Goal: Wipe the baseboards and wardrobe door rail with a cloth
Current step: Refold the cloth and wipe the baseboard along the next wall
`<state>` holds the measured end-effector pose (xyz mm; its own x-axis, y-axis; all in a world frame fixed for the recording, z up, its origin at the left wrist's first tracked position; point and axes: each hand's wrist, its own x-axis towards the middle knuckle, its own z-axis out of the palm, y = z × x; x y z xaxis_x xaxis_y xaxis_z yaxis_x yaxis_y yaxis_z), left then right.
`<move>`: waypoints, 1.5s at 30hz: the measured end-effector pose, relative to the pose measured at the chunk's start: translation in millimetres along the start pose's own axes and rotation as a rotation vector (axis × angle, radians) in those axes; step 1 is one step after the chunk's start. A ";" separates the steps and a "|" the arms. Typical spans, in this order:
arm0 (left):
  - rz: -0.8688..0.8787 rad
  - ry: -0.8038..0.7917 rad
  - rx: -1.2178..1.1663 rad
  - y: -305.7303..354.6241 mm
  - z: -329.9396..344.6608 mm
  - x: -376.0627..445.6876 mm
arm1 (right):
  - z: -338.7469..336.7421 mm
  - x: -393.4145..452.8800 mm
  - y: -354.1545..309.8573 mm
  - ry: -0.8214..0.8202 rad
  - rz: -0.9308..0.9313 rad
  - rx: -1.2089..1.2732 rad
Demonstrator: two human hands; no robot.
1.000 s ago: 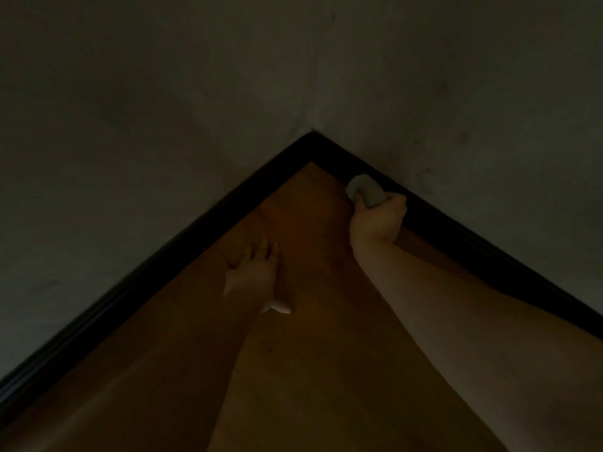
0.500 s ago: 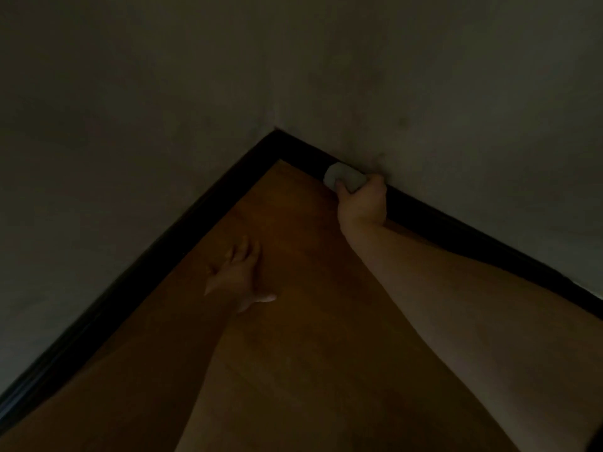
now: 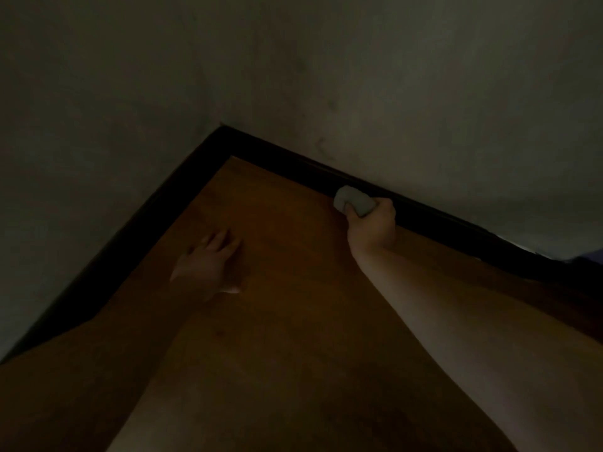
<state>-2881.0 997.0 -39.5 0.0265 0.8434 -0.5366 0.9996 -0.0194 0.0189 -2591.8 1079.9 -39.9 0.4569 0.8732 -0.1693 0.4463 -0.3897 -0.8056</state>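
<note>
Since half a second ago the right hand [image 3: 372, 223] has slid the cloth [image 3: 354, 200] rightward along the right baseboard [image 3: 434, 216], farther from the corner, while the left hand [image 3: 208, 262] keeps its place on the floor [image 3: 293, 321]. Dim walls [image 3: 98, 125] meet above the dark baseboards edging the brown wooden floor — largest of what shows. Right fingers curl tightly round the pale bunched cloth, pressing it to the baseboard's face; the left hand lies flat, fingers spread — holding nothing.
</note>
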 end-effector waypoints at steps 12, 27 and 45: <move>0.134 -0.085 -0.027 87.2 30.3 -13.0 | 45.3 -28.4 -32.5 -0.118 -0.089 0.069; 0.138 -0.040 -0.005 88.2 39.4 -22.7 | 26.4 -1.6 -32.0 -0.013 0.035 0.270; 0.391 0.001 0.115 158.8 48.9 -30.2 | -127.0 8.2 76.6 0.193 -0.012 0.096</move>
<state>-2722.7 942.2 -61.5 0.4046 0.7613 -0.5067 0.9085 -0.3982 0.1270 -2456.1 1020.1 -31.0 0.5953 0.8016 -0.0549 0.3814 -0.3421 -0.8588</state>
